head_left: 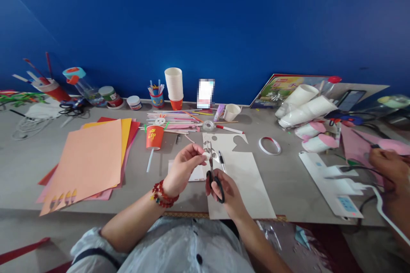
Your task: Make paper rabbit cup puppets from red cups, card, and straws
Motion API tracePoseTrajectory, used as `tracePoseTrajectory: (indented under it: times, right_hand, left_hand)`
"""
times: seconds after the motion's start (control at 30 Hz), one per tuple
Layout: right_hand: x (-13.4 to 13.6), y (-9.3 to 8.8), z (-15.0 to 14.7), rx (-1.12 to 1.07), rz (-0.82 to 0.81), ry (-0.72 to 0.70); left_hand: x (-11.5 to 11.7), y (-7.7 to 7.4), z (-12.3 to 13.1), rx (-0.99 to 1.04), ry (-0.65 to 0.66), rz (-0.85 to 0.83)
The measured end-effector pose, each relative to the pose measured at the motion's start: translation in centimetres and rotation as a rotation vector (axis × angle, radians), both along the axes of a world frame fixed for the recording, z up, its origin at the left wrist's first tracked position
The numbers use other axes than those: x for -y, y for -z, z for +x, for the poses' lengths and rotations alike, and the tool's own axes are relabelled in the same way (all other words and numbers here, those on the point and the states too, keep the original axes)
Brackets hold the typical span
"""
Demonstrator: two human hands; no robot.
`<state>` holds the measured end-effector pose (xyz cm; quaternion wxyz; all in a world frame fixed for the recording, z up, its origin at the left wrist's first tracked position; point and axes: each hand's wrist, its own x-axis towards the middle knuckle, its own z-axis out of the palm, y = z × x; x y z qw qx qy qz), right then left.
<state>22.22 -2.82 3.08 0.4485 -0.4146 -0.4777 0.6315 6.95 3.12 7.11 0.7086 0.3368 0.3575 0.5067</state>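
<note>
My left hand [185, 166], with a red bead bracelet on its wrist, pinches a small round white paper piece [206, 155] above the table. My right hand [226, 192] grips black-handled scissors [214, 175], whose blades point up and meet that paper piece. Under both hands lies a white paper sheet [246, 183] with round cut-outs along its far edge. A pen [221, 160] rests on that sheet beside the scissors.
Coloured paper sheets [89, 162] lie at the left, an orange cup on a straw [154, 137] beyond. Straws, tape roll [209, 125] and stacked cups [174, 85] stand at the back. Another person's hand [389, 166] works at the right near pink paper and white cups [304, 108].
</note>
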Motion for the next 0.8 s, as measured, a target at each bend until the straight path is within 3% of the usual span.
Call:
tracePoseTrajectory:
  times: [0.8]
  right_hand:
    - [-0.11, 0.14, -0.05, -0.037, -0.083, -0.021]
  left_hand:
    - [0.08, 0.05, 0.01, 0.044, 0.034, -0.001]
